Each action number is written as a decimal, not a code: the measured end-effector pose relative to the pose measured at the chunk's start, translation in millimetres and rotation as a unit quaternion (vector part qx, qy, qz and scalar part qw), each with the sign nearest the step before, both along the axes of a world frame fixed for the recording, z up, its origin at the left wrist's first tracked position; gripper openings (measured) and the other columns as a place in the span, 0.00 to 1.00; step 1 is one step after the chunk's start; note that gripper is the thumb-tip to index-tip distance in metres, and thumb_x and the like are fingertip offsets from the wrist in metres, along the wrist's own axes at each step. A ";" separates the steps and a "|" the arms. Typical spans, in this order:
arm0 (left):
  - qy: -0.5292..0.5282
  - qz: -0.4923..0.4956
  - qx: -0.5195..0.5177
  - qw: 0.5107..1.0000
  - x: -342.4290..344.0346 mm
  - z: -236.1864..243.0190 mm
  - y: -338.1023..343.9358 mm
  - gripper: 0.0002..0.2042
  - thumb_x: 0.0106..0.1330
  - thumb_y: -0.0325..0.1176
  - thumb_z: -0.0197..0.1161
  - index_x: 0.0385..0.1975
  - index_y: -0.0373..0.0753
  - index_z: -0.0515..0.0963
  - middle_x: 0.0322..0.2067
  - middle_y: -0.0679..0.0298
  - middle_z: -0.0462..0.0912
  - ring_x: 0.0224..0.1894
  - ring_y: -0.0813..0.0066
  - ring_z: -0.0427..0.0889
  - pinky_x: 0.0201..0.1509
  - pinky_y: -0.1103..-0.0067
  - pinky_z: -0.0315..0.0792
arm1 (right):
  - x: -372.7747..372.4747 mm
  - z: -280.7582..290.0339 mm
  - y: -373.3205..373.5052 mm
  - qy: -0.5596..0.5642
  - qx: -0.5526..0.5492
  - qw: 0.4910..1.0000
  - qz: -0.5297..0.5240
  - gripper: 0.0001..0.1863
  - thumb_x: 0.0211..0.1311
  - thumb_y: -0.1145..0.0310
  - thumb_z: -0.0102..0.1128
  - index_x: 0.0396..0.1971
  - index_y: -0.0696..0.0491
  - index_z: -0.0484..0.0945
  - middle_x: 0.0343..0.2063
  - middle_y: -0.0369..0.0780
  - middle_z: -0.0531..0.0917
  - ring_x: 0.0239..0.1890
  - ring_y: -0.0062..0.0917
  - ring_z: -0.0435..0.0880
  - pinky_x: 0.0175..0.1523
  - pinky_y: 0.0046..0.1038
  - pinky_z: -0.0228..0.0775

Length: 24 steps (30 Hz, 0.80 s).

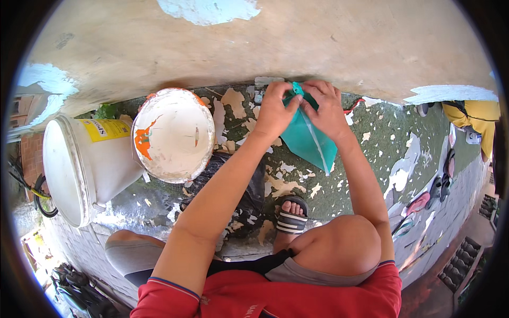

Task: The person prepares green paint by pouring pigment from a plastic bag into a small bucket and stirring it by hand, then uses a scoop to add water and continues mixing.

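Observation:
In front of the wall, a green plastic bag (309,142) with a pale stripe down it hangs from my two hands, wide above and tapering to a point. Its top is gathered into a twisted bunch (297,88). My left hand (278,107) is closed on the bag's left side at the top, thumb pressed in close to the bunch. From the other side my right hand (324,106) pinches the bag near the same spot, its fingertips close to my left thumb. What the bag contains, if anything, cannot be made out.
At left stand a paint-smeared white bucket (177,122) with orange patches and a larger white bucket (114,153) tipped on its side. A black plastic bag (249,185) lies before my sandalled foot (291,212). Paint flakes litter the ground. Several slippers (419,203) lie right, beyond them yellow fabric (480,119).

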State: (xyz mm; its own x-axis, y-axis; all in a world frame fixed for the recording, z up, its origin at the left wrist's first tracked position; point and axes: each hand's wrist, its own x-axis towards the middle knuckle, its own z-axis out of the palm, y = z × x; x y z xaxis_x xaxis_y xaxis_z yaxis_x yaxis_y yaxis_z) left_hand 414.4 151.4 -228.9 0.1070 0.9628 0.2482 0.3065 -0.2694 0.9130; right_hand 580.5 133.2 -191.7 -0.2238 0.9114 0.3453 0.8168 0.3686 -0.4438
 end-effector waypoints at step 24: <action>-0.123 -0.019 -0.016 0.992 10.2 42.2 -40.0 0.11 0.68 0.32 0.62 0.44 0.35 0.72 0.41 0.53 0.78 0.46 0.59 0.78 0.51 0.69 0.72 | -3.9 1.5 -30.5 0.252 -0.031 0.967 -0.022 0.06 0.75 0.71 0.47 0.40 0.57 0.72 0.34 0.39 0.72 0.38 0.25 0.72 0.46 0.27 0.66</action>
State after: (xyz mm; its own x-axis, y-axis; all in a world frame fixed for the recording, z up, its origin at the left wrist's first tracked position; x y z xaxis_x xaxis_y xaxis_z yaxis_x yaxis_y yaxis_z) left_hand 424.7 111.4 -186.7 0.0827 0.9671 0.2407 0.0640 -0.2462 0.9671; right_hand 576.6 102.7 -190.2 -0.0014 0.9386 0.3450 0.5064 0.2982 -0.8091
